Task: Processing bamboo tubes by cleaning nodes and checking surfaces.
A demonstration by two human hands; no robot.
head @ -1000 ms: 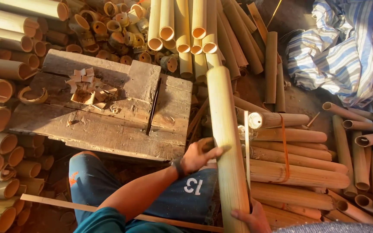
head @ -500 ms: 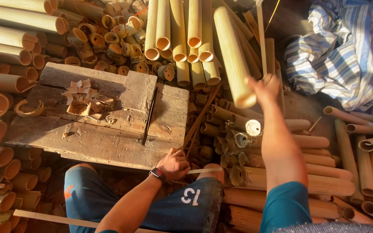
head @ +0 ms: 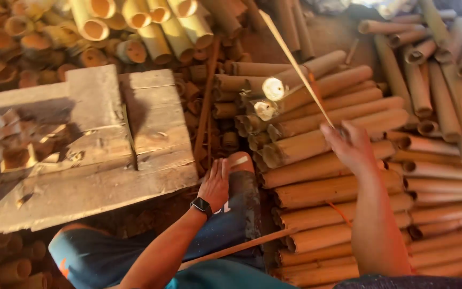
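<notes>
Left hand (head: 216, 184) rests flat and open on the knee (head: 241, 182), gripping nothing. Right hand (head: 351, 145) is closed around a thin bamboo strip (head: 294, 64), slanting up over the stacked bamboo tubes (head: 327, 139). Beyond, the wooden block (head: 97, 144).

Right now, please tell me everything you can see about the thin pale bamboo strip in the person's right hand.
The thin pale bamboo strip is long, narrow, flat and straight. It slants from the right hand, which grips its lower end, up and left toward the top of the picture. It passes above the stacked tan bamboo tubes; whether it touches them is unclear.
</notes>
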